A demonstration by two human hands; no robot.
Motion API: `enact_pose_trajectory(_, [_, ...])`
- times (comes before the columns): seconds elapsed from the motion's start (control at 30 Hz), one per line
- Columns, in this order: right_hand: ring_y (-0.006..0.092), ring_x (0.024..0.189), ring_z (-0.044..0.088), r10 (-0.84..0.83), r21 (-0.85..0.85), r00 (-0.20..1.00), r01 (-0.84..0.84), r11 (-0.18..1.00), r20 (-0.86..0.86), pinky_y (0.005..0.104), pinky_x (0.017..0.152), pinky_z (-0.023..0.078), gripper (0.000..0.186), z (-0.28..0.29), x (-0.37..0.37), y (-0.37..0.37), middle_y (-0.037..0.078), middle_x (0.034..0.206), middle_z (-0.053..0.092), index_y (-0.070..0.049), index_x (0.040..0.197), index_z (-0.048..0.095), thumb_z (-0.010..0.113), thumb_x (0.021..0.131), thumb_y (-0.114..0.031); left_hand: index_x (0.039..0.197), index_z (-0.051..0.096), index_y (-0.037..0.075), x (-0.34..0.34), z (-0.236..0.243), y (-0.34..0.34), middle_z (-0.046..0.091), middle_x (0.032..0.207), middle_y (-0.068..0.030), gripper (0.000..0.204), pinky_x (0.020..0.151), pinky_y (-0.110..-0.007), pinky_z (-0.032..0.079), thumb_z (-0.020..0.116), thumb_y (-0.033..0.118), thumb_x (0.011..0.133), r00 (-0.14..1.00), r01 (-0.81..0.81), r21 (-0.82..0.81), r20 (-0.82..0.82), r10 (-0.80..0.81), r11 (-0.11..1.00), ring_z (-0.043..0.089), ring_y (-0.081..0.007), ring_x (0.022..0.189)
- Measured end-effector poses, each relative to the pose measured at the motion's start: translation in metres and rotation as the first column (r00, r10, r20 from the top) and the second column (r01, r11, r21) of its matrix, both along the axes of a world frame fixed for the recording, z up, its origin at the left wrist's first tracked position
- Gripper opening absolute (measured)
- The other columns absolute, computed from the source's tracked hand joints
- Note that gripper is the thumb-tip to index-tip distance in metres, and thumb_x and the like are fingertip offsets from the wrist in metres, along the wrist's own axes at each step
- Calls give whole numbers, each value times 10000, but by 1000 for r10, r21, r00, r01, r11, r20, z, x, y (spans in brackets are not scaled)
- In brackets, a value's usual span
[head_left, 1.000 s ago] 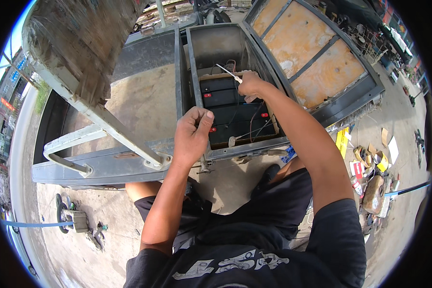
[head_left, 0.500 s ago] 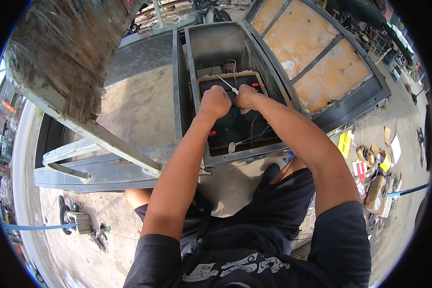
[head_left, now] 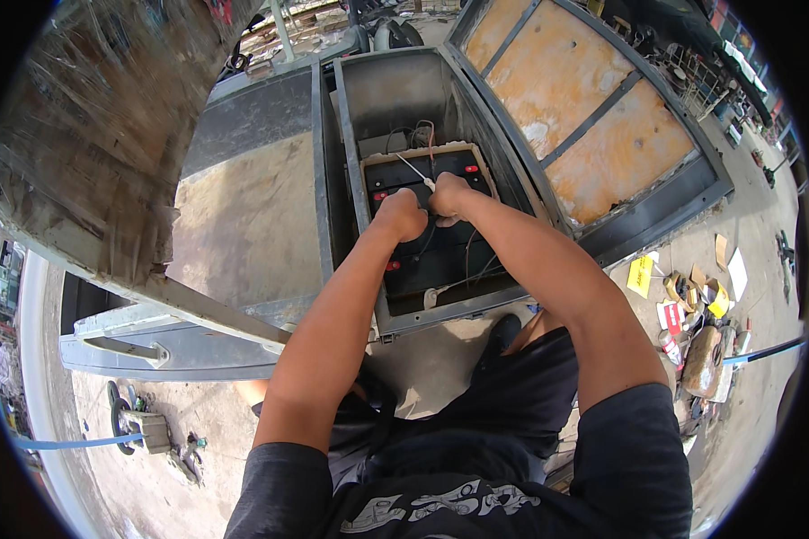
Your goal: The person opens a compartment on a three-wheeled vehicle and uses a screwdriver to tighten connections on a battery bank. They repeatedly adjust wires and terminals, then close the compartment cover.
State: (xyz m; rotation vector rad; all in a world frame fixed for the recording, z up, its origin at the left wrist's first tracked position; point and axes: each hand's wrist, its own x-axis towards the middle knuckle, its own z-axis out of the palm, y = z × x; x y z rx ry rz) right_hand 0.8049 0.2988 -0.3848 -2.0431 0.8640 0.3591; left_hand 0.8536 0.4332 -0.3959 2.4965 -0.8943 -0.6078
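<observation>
Both hands work inside an open metal box, over black batteries with red terminal caps. My right hand is closed around a screwdriver; its thin shaft points away to the far left and its pale handle end shows by my fingers. Just left of it, my left hand is closed with the knuckles up. Whatever its fingers pinch is hidden beneath it. Dark wires run over the batteries near my right forearm, and a reddish wire rises behind them.
The box's lid, rusty orange inside, leans open on the right. A flat metal bed lies to the left, with a worn panel on a pale frame rising over it. Boxes and scraps litter the ground at right.
The view has shifted slightly. My left hand has drawn a little nearer to me, uncovering a red cap at the batteries' left side. The screwdriver stays in my right hand.
</observation>
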Motion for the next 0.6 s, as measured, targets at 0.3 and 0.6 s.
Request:
enact_pose_trajectory(0.3, [234,568,655,22,100,986,-40,994,167,326,478,506,166,12,7,2,197,824,679,113,841,638,721,722,31,880,746,-10,4,-9,4,701,885,-250,219,781,-431,541,702,195,817,987,-7,-24,160,11,1000,694,-379,899])
enact_pose_trajectory(0.6, [266,683,696,-140,253,958,75,965,249,349,532,597,187,4,11,-4,166,917,699,91,966,681,647,788,42,1022,666,-72,-1,10,1,679,1031,-281,369,855,-436,531,725,240,834,998,59,50,29,-60,997,659,-398,1020])
